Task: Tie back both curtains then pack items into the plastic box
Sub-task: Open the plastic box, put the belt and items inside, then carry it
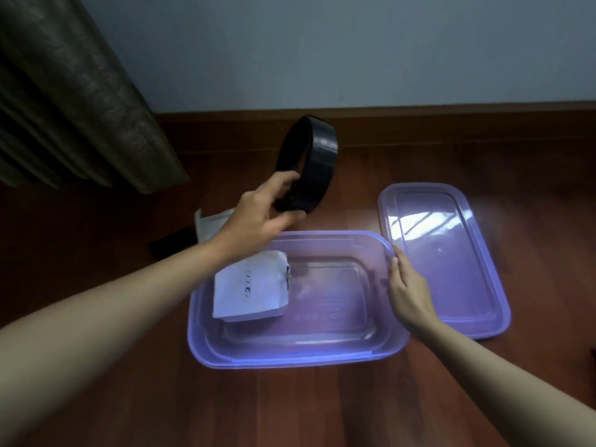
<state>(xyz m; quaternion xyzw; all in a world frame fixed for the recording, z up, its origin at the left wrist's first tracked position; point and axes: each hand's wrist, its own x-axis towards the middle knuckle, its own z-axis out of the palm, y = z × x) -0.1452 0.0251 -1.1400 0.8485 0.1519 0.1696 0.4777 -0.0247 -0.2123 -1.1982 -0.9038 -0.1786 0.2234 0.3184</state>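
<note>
The left grip (258, 217) clasps a glossy black coiled belt (314, 156) while the right grip (408, 291) holds the rim of the translucent purple rectangular plastic box (290, 359).

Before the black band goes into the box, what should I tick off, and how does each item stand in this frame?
1. Grip on the band: the left hand holds the black band off the floor. Ok.
2. Box steadied: the right hand holds the right rim of the plastic box. Ok.
3. Lid out of the way: the lid lies on the floor, right of the box. Ok.
4. Room inside: the white packet fills the left part and the right part is bare. Ok.
5. Band over the opening: it sits beyond the far rim. Not ok.
6. Curtain tied back: only its lower part shows. Cannot tell.
</note>
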